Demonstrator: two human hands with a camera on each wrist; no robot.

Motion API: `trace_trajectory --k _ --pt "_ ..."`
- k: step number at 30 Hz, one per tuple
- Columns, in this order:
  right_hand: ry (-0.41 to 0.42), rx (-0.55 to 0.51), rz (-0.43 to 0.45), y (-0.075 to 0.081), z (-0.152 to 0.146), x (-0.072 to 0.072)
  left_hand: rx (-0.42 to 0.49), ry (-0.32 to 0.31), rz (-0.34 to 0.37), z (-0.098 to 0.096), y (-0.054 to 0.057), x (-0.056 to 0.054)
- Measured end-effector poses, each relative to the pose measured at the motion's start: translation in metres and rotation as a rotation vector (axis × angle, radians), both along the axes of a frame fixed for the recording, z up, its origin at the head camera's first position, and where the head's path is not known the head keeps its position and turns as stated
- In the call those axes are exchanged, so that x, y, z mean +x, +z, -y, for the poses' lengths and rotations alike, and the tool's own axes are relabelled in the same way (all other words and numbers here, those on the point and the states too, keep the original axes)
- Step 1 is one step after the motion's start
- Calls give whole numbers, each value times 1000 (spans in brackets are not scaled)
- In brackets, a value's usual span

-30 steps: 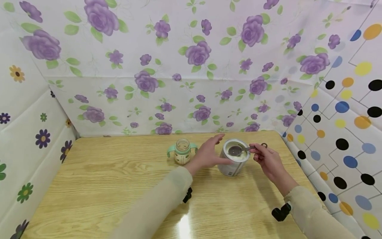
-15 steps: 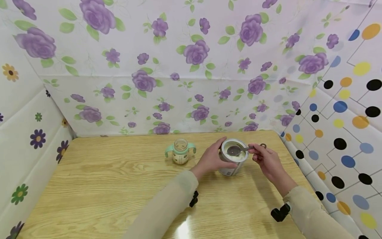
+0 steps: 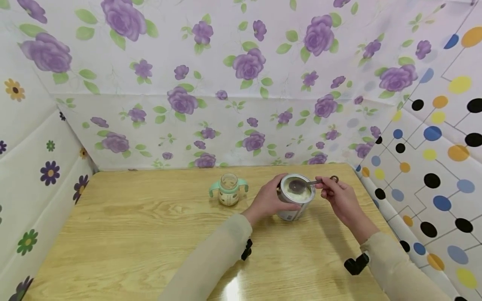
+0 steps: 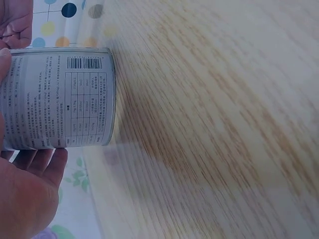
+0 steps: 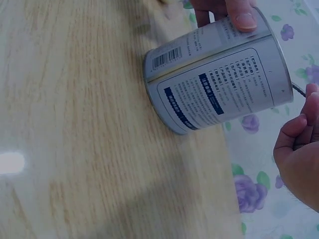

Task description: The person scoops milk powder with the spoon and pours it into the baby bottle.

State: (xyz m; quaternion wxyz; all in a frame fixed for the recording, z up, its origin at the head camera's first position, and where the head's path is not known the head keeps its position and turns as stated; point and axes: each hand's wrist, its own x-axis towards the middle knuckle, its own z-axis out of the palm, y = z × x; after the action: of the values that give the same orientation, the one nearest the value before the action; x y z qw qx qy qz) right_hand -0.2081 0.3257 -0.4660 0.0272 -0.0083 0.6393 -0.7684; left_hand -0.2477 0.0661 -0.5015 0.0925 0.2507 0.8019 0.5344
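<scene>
A metal can (image 3: pixel 289 215) of pale powder stands upright and uncovered on the table. My left hand (image 3: pixel 268 198) grips it from the left, its thumb across the near side and the other fingers around the far side. In the left wrist view, the can's printed wall (image 4: pixel 60 99) lies between my left thumb and fingers. My right hand (image 3: pixel 342 201), right of the can, pinches a dark metal spoon (image 3: pixel 297 187) by its handle. The spoon's handle crosses the can's rim, and its bowl lies inside the mouth, over the powder. In the right wrist view, only a bit of the handle (image 5: pixel 299 89) shows.
Left of the can is a small baby bottle (image 3: pixel 229 196) without a cap, with two mint-green handles. Floral cloth (image 3: pixel 211 125) rises along the table's back edge; dotted cloth (image 3: pixel 433 184) borders the right side. The wooden table (image 3: pixel 150 234) extends left and forward.
My left hand has moved right from beside the can and taken hold of it. The spoon's bowl has shifted slightly toward the back of the can's mouth; my right hand keeps its pinch.
</scene>
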Motion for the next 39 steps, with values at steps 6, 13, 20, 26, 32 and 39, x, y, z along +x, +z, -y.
trace_trajectory --k 6,13,20,26,32,39 --pt "25 212 -81 5 -2 -9 -6 -1 -4 0 2 -1" --pt "78 599 -163 13 -7 -13 -14 -7 -5 0 -1 -1" --pt "187 650 -164 16 -11 -6 -8 -8 -1 0 -3 -2" --pt "221 587 -124 13 -8 1 -24 4 8 -2 -2 -4" --pt "216 462 -92 4 -8 4 -24 0 -2 -1 -2 -4" --pt "212 220 -35 -3 -6 7 -37 14 17 -2 -2 -5"
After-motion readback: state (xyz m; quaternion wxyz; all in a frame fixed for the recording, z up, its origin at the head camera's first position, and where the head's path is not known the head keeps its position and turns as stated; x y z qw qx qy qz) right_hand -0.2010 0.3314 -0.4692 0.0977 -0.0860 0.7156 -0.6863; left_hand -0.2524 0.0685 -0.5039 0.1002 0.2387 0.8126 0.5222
